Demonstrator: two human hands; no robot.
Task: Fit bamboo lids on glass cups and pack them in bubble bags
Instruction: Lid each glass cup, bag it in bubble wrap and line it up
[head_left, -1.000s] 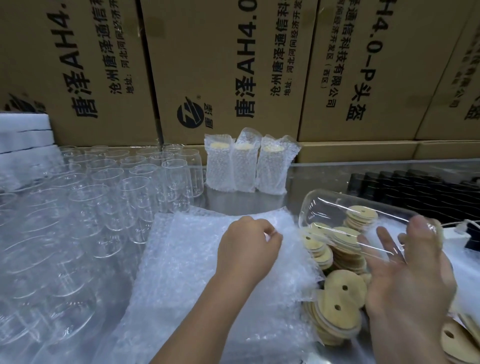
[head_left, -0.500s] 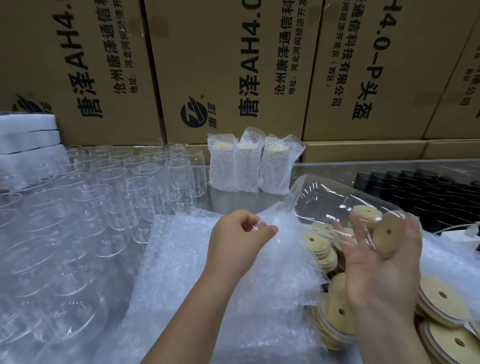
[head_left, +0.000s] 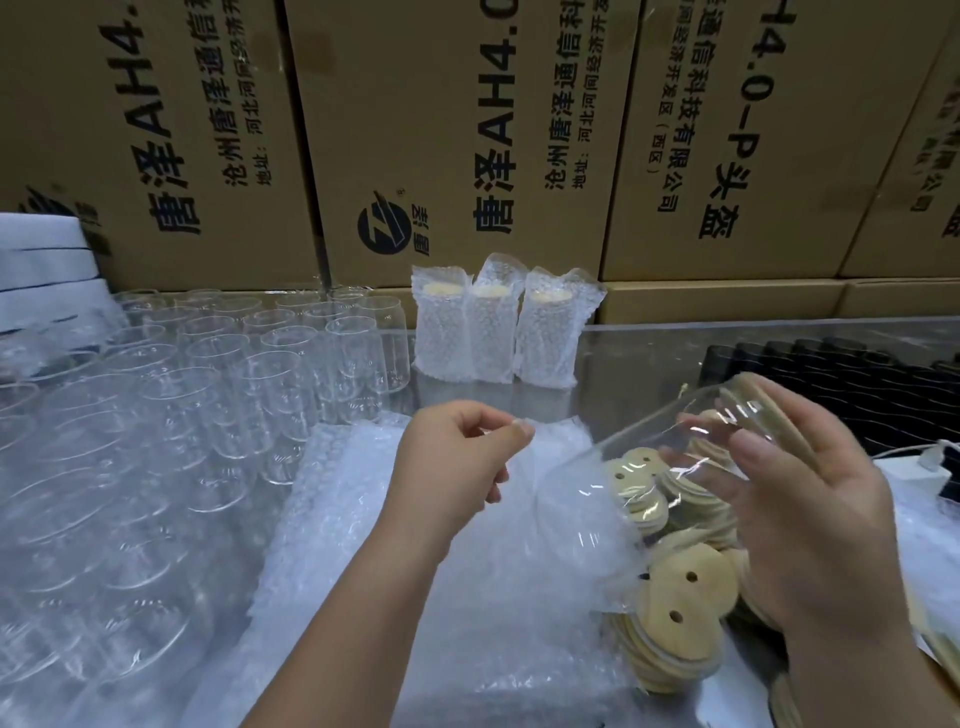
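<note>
A bag (head_left: 540, 525) is being pinched by the left hand (head_left: 452, 467); at 3 o'clock, a cup (head_left: 649, 441), lid (head_left: 769, 405) half hidden, by the right hand (head_left: 821, 525).

Glass cup (head_left: 675, 441): clear, glossy, sharp glints; its bamboo lid (head_left: 774, 410): pale wood, matt. Bubble bag (head_left: 561, 519): thin translucent plastic, bumpy, soft sheen. Same for stack of bags (head_left: 353, 545) & wrap on packed cups (head_left: 498, 332). Loose lids (head_left: 680, 592): smooth, matt, light tan. Empty cups (head_left: 249, 384): clear glass, v. shiny. Counter (head_left: 649, 353): polished metal, reflective. Boxes (head_left: 415, 130): brown cardboard, matt.
</note>
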